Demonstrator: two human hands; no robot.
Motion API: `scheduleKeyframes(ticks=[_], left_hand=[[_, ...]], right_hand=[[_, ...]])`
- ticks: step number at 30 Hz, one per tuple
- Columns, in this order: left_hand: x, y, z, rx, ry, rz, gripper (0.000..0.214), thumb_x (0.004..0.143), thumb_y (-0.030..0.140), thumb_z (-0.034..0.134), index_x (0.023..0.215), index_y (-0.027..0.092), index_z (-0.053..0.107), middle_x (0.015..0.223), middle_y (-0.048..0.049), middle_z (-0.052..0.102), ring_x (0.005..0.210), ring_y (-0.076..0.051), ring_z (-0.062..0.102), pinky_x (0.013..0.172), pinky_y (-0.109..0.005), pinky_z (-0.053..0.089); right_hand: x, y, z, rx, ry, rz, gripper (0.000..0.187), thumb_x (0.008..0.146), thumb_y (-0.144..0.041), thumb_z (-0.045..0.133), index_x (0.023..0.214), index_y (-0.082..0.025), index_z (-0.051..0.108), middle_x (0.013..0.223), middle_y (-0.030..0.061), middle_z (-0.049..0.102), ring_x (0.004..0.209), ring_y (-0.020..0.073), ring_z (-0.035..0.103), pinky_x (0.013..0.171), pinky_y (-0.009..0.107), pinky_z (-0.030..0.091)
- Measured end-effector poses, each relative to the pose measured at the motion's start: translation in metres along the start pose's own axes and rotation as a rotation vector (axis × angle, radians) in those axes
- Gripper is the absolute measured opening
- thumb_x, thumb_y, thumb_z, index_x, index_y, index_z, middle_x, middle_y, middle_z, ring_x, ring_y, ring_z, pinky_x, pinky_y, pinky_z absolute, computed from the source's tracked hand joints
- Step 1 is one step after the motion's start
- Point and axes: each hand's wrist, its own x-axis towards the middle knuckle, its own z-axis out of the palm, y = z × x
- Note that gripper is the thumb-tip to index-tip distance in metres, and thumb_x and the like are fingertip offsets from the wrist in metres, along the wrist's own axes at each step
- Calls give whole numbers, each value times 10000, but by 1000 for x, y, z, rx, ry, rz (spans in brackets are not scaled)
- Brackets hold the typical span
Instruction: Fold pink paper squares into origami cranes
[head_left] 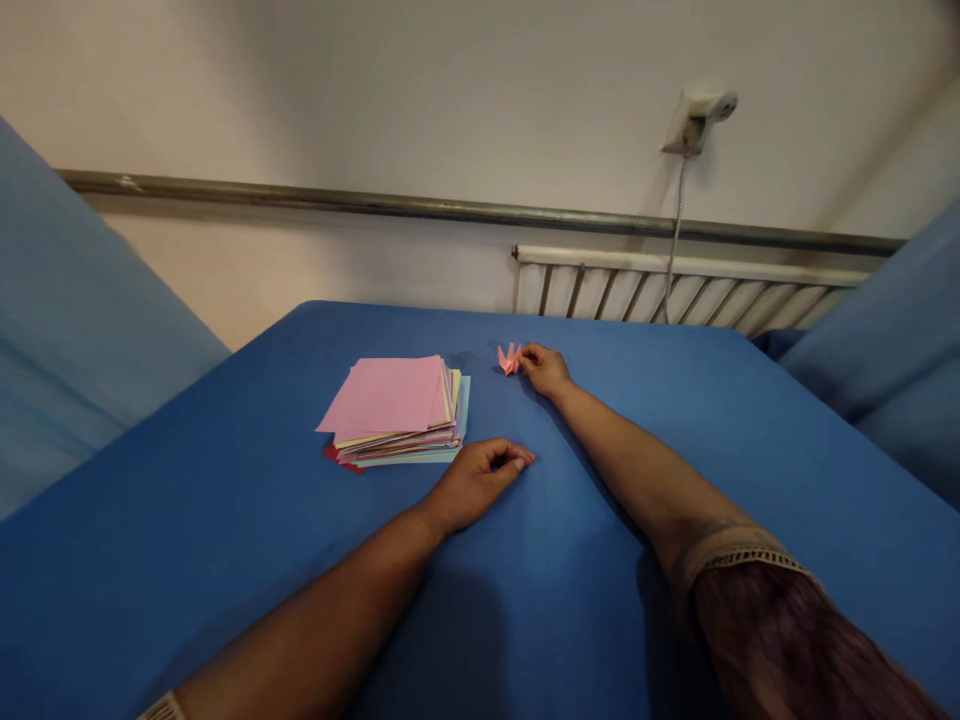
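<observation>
A small pink origami crane (509, 359) stands toward the far side of the blue table (660, 400), its folded points upward. My right hand (546, 370) reaches out to it, with thumb and fingers pinched at its right edge. Nearer to me, my left hand (480, 480) rests on the surface with loosely curved fingers and a gap between thumb and forefinger; nothing shows in it. Just left of that hand lies a thick stack of coloured paper squares (386, 395), pink on top, with yellow, light blue and red edges sticking out below.
Behind the table runs a metal rail (375, 200) along the wall. A white radiator (637, 275) stands at the back right, under a wall socket (691, 125) with a hanging cord (676, 220). Blue curtains hang at the left (82, 310) and right (892, 350).
</observation>
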Motion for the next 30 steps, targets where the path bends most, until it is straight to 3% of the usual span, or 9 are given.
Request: scheduleKeyframes(ticks=[5,8,12,16,18,20,23,26,30], left_hand=[[-1,-1,1,34,-1,11,196,847,308,591,893,154,703,1005,-85,741,970,-210,669,929,-352,495],[-2,-4,2,52,-10,39,204,862,297,572,915,145,696,1023,-94,741,989,-207,675,934,-341,503],[-4,-6,6,276,-55,163,192,880,217,509,912,150,687,1017,-86,738,982,-186,673,913,-309,509],[-10,-5,11,412,-135,263,142,810,141,566,834,177,702,964,-50,741,995,-196,652,989,-329,461],[-14,-5,12,448,-145,266,176,817,158,567,912,174,714,999,-64,742,982,-218,656,971,-358,479],[-17,-5,13,489,-132,271,277,834,188,564,1077,157,693,1123,-100,722,1048,-256,645,977,-394,484],[-19,-4,12,539,-126,290,416,827,185,570,1234,121,625,1253,-140,671,1140,-292,618,1004,-409,479],[-18,-3,11,535,-131,275,416,805,166,574,1213,114,637,1211,-138,691,1080,-295,649,949,-397,515],[-18,-2,12,516,-117,254,353,788,179,586,1121,110,681,1072,-136,731,948,-298,681,841,-392,546]], right_hand=[[-2,0,0,19,30,2,107,794,-222,602,849,-204,691,778,-1,704,699,149,620,717,283,494],[-9,-5,-9,9,125,21,226,777,-231,612,986,-163,665,825,36,694,690,166,611,712,316,506],[-35,-41,-20,-24,237,-62,259,857,-279,544,1066,-157,636,1040,105,669,837,193,621,837,367,496],[-73,-103,-6,-109,-102,-549,260,888,-372,609,1076,-204,673,1122,95,685,1064,218,628,988,381,442],[-88,-131,8,-215,-271,-641,402,853,-409,676,1201,-211,634,1275,111,646,1195,247,584,1038,426,405],[-96,-151,19,-347,-361,-651,528,816,-402,726,1280,-187,592,1395,147,570,1299,286,510,1060,477,374],[-97,-160,28,-408,-412,-610,357,853,-285,680,1192,-178,648,1287,127,649,1198,258,586,1021,433,409],[-94,-153,31,-329,-412,-516,155,889,-218,610,1001,-203,716,1075,70,734,1026,206,662,937,342,466],[-93,-142,36,-291,-353,-471,125,885,-190,585,872,-194,709,947,66,742,915,210,678,852,327,495]])
